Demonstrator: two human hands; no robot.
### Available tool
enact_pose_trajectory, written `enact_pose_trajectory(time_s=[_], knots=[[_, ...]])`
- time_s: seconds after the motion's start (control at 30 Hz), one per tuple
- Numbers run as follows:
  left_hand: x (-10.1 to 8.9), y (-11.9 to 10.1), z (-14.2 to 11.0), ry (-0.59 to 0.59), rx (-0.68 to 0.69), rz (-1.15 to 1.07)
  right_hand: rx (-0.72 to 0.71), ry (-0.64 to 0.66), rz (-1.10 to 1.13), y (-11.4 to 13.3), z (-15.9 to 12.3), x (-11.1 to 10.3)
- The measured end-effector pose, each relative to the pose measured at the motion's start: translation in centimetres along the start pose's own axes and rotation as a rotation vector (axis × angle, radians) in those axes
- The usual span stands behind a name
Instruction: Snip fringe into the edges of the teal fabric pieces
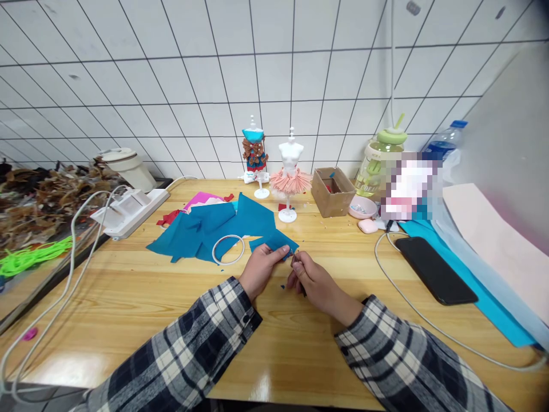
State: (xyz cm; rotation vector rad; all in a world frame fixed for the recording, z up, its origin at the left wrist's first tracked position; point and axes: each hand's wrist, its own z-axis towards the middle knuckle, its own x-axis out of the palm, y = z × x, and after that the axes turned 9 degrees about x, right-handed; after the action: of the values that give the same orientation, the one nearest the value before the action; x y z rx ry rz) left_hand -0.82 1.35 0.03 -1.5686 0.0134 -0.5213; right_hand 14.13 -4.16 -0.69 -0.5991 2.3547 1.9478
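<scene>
My left hand (261, 268) pinches a small piece of blue fabric (274, 240) just above the wooden table (128, 297). My right hand (311, 280) is closed on a thin dark tool, probably small scissors (297, 264), whose tip meets the fabric's edge. Larger blue fabric pieces (201, 229) lie spread behind my hands, with a white ring (228, 249) resting on them. Two small mannequins stand further back: one with a blue top (254, 151), one white with a pink skirt (290, 171).
A cardboard box (332, 191) and a pink bowl (362, 207) sit at the back right, next to a green-lidded jug (381, 157). A black phone (435, 277) with a white cable (412, 312) lies right. A white power strip (131, 212) and cords are left.
</scene>
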Motion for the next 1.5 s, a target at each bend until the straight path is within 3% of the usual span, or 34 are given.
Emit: enact_pose_trajectory(time_s=[0.97, 1.13, 1.33, 1.5], knots=[[-0.1, 0.1, 0.0, 0.031, 0.007, 0.005, -0.029, 0.002, -0.015, -0.3, 0.0, -0.1], [-0.1, 0.1, 0.1, -0.008, 0.014, -0.001, -0.01, 0.013, -0.016, -0.1, -0.1, -0.4], [-0.1, 0.0, 0.3, -0.127, -0.038, -0.093, -0.026, -0.147, -0.167, -0.3, 0.0, -1.8], [-0.2, -0.2, 0.3, -0.083, -0.059, -0.068, 0.012, -0.177, -0.229, -0.4, 0.1, -2.2]])
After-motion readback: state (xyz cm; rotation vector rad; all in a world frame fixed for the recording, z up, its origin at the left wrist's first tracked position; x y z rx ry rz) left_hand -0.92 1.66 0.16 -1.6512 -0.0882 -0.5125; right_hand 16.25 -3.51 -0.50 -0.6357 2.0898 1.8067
